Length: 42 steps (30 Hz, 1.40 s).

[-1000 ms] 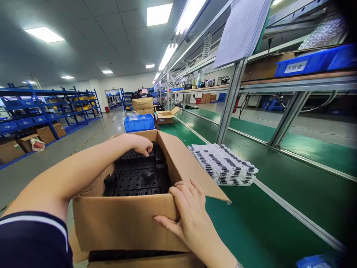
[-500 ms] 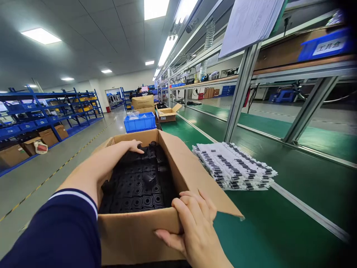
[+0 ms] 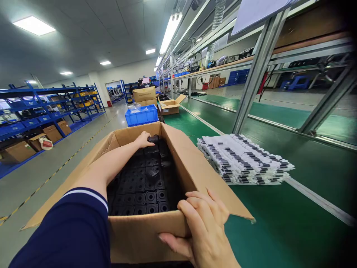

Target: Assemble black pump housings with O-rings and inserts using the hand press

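Observation:
In front of me stands an open cardboard box with rows of black plastic parts, each square with a round hole. At the far end of the box, my left hand is closed on a dark cylindrical black plastic part. Another loose black part lies tilted on top of the rows. My right hand grips the near right corner of the box, fingers over the rim and thumb on the outer wall.
Right of the box, a stack of white sheets with black pieces lies on the green bench. Beyond the box are a blue bin and another open carton. A metal post rises from the bench; blue shelving stands at left.
My left hand has gone from reaching over the parts with fingers spread to gripping a black part, raised slightly at the box's far end. My right hand keeps its hold on the corner.

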Motion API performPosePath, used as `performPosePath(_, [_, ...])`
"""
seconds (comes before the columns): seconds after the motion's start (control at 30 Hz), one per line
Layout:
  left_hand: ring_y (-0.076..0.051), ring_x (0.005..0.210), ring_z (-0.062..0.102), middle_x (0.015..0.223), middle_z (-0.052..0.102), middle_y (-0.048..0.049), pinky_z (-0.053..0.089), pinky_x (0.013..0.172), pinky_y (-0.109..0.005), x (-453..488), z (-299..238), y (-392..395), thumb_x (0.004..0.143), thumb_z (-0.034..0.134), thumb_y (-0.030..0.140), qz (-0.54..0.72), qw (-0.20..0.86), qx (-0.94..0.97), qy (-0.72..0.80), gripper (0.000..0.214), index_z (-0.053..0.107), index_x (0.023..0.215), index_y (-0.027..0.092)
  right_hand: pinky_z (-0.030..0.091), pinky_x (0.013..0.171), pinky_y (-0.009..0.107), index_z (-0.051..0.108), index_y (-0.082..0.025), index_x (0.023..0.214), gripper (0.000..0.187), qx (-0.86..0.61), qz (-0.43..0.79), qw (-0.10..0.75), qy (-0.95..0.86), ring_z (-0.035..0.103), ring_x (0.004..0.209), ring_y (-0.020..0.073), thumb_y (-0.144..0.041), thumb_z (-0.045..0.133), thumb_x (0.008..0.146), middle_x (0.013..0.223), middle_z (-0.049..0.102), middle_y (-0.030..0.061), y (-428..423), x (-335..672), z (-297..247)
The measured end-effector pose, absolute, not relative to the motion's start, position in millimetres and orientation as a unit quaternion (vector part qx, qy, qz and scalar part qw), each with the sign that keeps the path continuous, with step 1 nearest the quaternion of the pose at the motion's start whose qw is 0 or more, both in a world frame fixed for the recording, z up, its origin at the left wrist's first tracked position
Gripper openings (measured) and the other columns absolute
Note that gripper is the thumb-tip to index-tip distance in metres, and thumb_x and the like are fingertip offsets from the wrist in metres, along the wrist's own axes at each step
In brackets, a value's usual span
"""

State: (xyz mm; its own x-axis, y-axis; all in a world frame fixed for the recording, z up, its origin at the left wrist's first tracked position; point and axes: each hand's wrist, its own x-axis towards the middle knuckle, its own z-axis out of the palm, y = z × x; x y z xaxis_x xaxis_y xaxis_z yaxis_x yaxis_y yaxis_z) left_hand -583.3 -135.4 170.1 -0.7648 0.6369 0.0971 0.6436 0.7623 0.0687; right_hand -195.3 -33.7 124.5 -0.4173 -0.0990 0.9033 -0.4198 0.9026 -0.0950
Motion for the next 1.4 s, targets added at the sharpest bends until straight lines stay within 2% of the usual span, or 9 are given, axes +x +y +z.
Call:
performPosePath(0.3, [-0.025, 0.108, 0.063, 0.126, 0.061, -0.0095, 0.055, 0.091, -0.046, -570.3, 178.1, -100.5, 0.094, 0.062, 0.036, -0.001, -0.032, -0.380, -0.924, 0.036, 0.058, 0.125, 0.017, 0.022, 0.111, 0.051, 0.054, -0.016, 0.108, 0.048, 0.130, 0.199, 0.497, -0.834, 0.055, 0.102, 0.0269, -0.062, 0.052, 0.093, 0.090, 0.057, 0.0069, -36.6, -188.1, 132.1])
performPosePath(0.67, [-0.026, 0.110, 0.062, 0.127, 0.060, -0.0094, 0.055, 0.091, -0.046, -571.0, 201.9, -74.2, 0.094, 0.063, 0.035, 0.072, -0.066, -0.377, -0.921, 0.036, 0.058, 0.125, 0.017, 0.015, 0.116, 0.049, 0.053, -0.020, 0.111, 0.049, 0.118, 0.223, 0.473, -0.844, 0.055, 0.106, 0.0241, -0.063, 0.060, 0.089, 0.095, 0.058, 0.0038, -36.5, -186.1, 130.8])
performPosePath(0.77, [-0.026, 0.110, 0.062, 0.128, 0.059, -0.0101, 0.054, 0.092, -0.047, -571.1, 205.3, -74.0, 0.094, 0.062, 0.035, 0.084, -0.065, -0.385, -0.917, 0.038, 0.057, 0.126, 0.017, 0.015, 0.116, 0.050, 0.053, -0.021, 0.111, 0.046, 0.111, 0.216, 0.478, -0.844, 0.055, 0.106, 0.0244, -0.060, 0.063, 0.089, 0.095, 0.058, 0.0037, -36.4, -187.3, 129.8])
performPosePath(0.97, [-0.025, 0.109, 0.062, 0.126, 0.060, -0.0098, 0.055, 0.091, -0.046, -566.4, 204.8, -81.8, 0.094, 0.062, 0.036, 0.090, -0.081, -0.392, -0.912, 0.036, 0.058, 0.125, 0.017, 0.014, 0.116, 0.050, 0.053, -0.020, 0.110, 0.053, 0.107, 0.218, 0.478, -0.844, 0.055, 0.106, 0.0249, -0.067, 0.061, 0.086, 0.095, 0.058, 0.0039, -37.9, -188.3, 127.3])
performPosePath(1.07, [-0.024, 0.107, 0.063, 0.124, 0.062, -0.0094, 0.055, 0.091, -0.046, -561.2, 210.9, -86.6, 0.094, 0.062, 0.036, 0.082, -0.088, -0.395, -0.911, 0.034, 0.059, 0.122, 0.017, 0.015, 0.116, 0.050, 0.053, -0.020, 0.111, 0.049, 0.105, 0.215, 0.482, -0.843, 0.055, 0.107, 0.0250, -0.064, 0.061, 0.088, 0.095, 0.058, 0.0039, -38.3, -188.2, 128.2])
performPosePath(1.23, [-0.021, 0.097, 0.065, 0.109, 0.066, -0.0072, 0.054, 0.087, -0.043, -543.2, 254.8, -103.0, 0.092, 0.063, 0.039, 0.049, -0.067, -0.393, -0.916, 0.030, 0.064, 0.109, 0.015, 0.023, 0.113, 0.051, 0.053, -0.020, 0.109, 0.045, 0.098, 0.210, 0.479, -0.847, 0.056, 0.105, 0.0249, -0.059, 0.062, 0.089, 0.095, 0.059, 0.0042, -38.7, -187.9, 131.5])
performPosePath(1.33, [-0.022, 0.093, 0.064, 0.097, 0.068, -0.0035, 0.051, 0.085, -0.037, -514.5, 295.3, -115.6, 0.081, 0.071, 0.051, -0.013, -0.026, -0.412, -0.911, 0.042, 0.065, 0.107, 0.018, 0.026, 0.111, 0.054, 0.054, -0.020, 0.108, 0.047, 0.094, 0.202, 0.482, -0.848, 0.056, 0.103, 0.0256, -0.061, 0.063, 0.088, 0.094, 0.058, 0.0043, -39.4, -188.7, 130.2])
performPosePath(1.4, [-0.023, 0.095, 0.063, 0.098, 0.069, -0.0020, 0.050, 0.085, -0.033, -483.4, 320.9, -123.5, 0.075, 0.069, 0.060, -0.072, 0.003, -0.437, -0.897, 0.054, 0.063, 0.112, 0.021, 0.029, 0.110, 0.055, 0.054, -0.020, 0.108, 0.049, 0.090, 0.194, 0.486, -0.847, 0.056, 0.102, 0.0258, -0.062, 0.064, 0.086, 0.095, 0.058, 0.0047, -40.8, -190.1, 129.1])
